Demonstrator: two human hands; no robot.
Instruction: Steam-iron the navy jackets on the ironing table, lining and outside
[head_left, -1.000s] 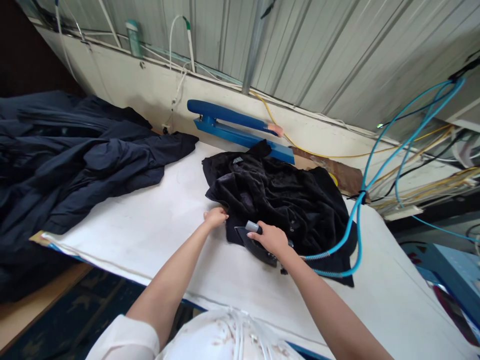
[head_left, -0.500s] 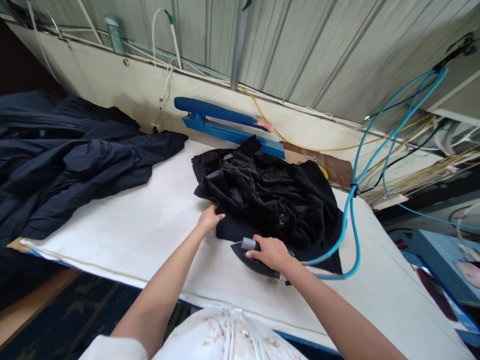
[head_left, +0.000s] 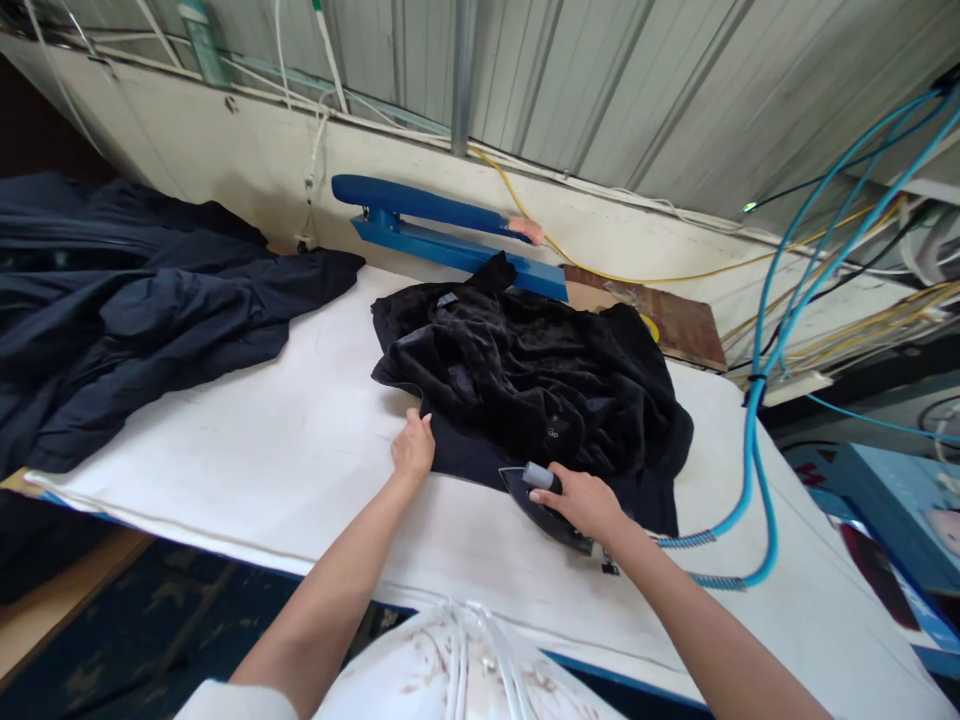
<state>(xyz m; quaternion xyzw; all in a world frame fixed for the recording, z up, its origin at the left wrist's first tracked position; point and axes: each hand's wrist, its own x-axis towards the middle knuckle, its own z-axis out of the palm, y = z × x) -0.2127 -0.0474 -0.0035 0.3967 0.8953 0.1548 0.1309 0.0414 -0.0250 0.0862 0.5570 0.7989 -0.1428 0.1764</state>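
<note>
A black garment with a plush inside [head_left: 517, 370] lies bunched on the white padded table [head_left: 315, 430], its smooth dark edge spread toward me. My left hand [head_left: 413, 444] is closed on the left end of that edge, thumb on top. In my right hand [head_left: 589, 500] is the grey handle of a steam iron [head_left: 544, 510], its pointed tip facing left. The iron rests at the near edge of the garment, partly over the cloth and partly over the table cover. Two blue hoses [head_left: 750, 470] run from its back up to the right.
More dark navy clothing [head_left: 157, 300] is heaped at the left of the table. Along the back wall stands a blue sleeve board [head_left: 450, 230]. A brown board [head_left: 667, 315] lies at the back right. A light-blue box [head_left: 892, 500] sits beyond the right edge.
My right hand has moved the iron to the right along the garment's edge. My left hand has closed on the cloth, and the hoses have swung right.
</note>
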